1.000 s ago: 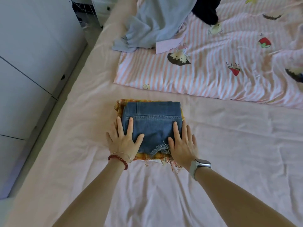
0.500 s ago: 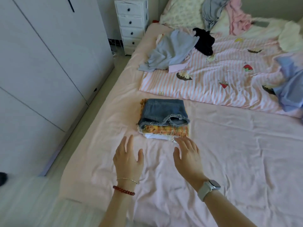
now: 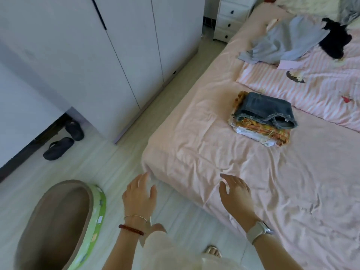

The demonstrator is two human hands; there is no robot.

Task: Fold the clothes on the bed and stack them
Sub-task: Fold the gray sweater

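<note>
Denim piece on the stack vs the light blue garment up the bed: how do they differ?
The denim piece is folded flat; the light blue garment lies crumpled and unfolded. The denim piece tops the folded stack on the plain pink sheet; the light blue garment lies partly on the striped blanket. Both lie on the bed, untouched by either hand.

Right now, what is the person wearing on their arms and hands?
The left hand has two bracelets at its wrist: a thin metal bangle and a dark red beaded bracelet. The right hand has a smartwatch with a pale band at its wrist. Both forearms are bare, with no sleeves.
</note>
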